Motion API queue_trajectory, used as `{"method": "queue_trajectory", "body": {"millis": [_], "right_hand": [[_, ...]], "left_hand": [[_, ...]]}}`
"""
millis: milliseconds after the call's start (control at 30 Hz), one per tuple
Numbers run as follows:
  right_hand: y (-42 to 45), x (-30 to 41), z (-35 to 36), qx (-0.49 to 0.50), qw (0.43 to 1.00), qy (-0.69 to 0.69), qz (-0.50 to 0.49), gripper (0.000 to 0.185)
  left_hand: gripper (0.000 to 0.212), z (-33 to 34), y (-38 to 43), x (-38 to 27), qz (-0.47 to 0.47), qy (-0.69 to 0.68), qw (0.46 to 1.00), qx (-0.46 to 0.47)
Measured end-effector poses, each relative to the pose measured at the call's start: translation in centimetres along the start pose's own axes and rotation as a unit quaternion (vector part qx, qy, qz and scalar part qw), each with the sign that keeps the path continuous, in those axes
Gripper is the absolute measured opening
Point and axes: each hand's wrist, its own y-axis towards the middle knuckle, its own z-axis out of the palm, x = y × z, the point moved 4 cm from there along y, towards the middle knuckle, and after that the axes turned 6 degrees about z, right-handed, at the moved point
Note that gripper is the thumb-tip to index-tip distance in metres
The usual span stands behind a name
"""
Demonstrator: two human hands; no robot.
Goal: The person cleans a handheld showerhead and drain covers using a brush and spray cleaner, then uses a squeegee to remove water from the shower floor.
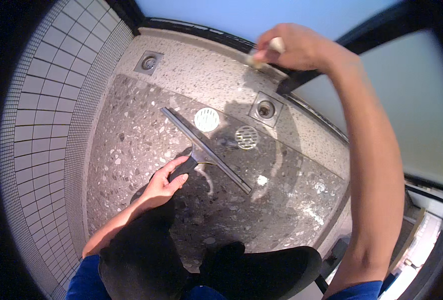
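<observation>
My left hand (167, 183) is closed around the black handle of a metal squeegee (221, 161), whose long blade lies diagonally above the speckled terrazzo floor (131, 142). Up at the back, my right hand (289, 47) grips a brush (257, 60) with pale bristles, blurred; its light handle end shows between the fingers. The bristle end is at the ledge below the dark frame of a glass panel (214, 15). Two round slotted drain covers, a bright one (206, 119) and a duller one (246, 137), lie near the squeegee.
An uncovered square drain (265, 109) is set in the pale strip, with another square drain (148, 62) at the upper left. A white tiled wall (45, 108) rises on the left. Glass panels with black frames (307, 78) bound the back and right. Wet patches shine on the floor.
</observation>
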Motion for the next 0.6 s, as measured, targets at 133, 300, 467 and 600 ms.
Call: {"method": "queue_trajectory", "body": {"millis": [133,300,467,600], "right_hand": [[2.1,-4.0,0.6,0.082,0.984,0.005,0.161,0.044],[3.3,-3.9,-0.4,0.119,0.924,0.189,0.310,0.054],[2.1,-5.3,0.7,0.140,0.884,0.216,0.390,0.053],[0.6,-4.1,2.2,0.124,0.862,0.234,0.432,0.046]], "left_hand": [[0.045,-3.1,0.9,0.2,0.020,-0.034,0.999,-0.005],[0.045,-6.4,2.0,-1.0,0.068,-0.027,0.997,-0.025],[0.045,-6.9,3.6,-0.8,0.086,-0.015,0.996,-0.014],[0.047,-7.5,3.4,-1.0,0.066,-0.013,0.997,0.030]]}}
